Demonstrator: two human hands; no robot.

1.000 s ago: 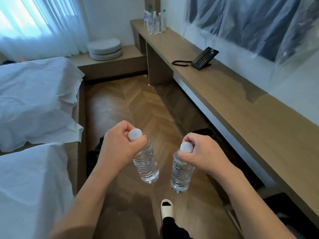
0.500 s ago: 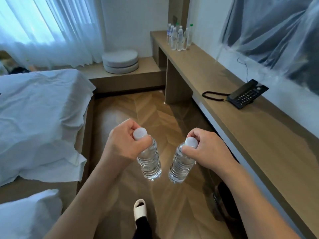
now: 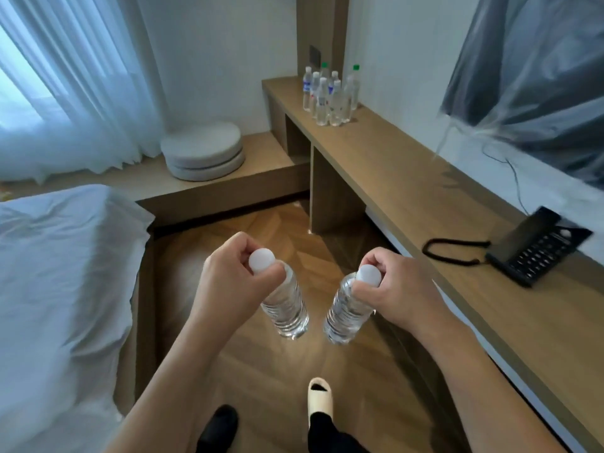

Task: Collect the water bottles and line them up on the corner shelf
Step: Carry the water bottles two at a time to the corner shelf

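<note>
My left hand grips the neck of a clear water bottle with a white cap, hanging over the wooden floor. In my right hand hangs a second clear bottle, also held just under its white cap. Both bottles tilt slightly toward each other. Far ahead, several water bottles stand clustered at the far end of the long wooden shelf, in the corner by the wall. Two of them have green caps, the others white.
A black desk phone with a coiled cord lies on the shelf to my right. A white-sheeted bed fills the left. Two round grey cushions sit on a low wooden platform under the curtains. My slippered foot is on the floor below.
I have walked forward along the shelf: the bottle cluster and corner are much nearer, the phone has slid to my right. Both hands keep the same grip on their bottles.
</note>
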